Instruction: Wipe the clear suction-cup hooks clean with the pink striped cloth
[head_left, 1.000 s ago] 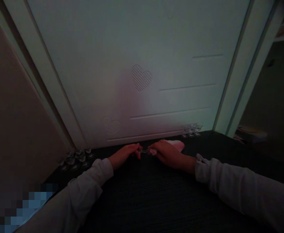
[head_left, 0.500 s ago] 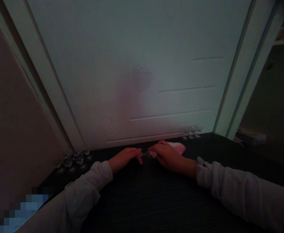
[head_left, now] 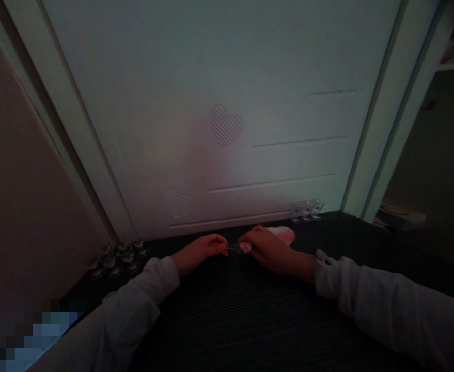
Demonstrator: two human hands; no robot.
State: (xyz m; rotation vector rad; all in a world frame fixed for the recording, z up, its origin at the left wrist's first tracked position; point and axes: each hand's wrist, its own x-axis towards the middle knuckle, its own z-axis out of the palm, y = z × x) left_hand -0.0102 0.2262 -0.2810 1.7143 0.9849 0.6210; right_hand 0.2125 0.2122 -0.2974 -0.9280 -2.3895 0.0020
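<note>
A small clear stemmed glass (head_left: 234, 248) lies sideways between my hands, low over the dark table. My left hand (head_left: 203, 250) pinches its foot end with the fingertips. At its bowl end, my right hand (head_left: 267, 250) has its fingers closed around a pink and white cloth (head_left: 284, 235), part of which shows at the bowl. The rest of the cloth sticks out behind the right hand. How far the cloth reaches into the bowl is too dim to tell.
Several clear stemmed glasses (head_left: 116, 258) stand at the table's left back edge. Several more small glasses (head_left: 307, 211) stand at the back right. A white panel (head_left: 227, 170) with carved hearts rises behind the black table (head_left: 227, 320).
The fingers of my left hand have curled and shifted slightly at the glass's foot. My right hand and the cloth have moved only a little.
</note>
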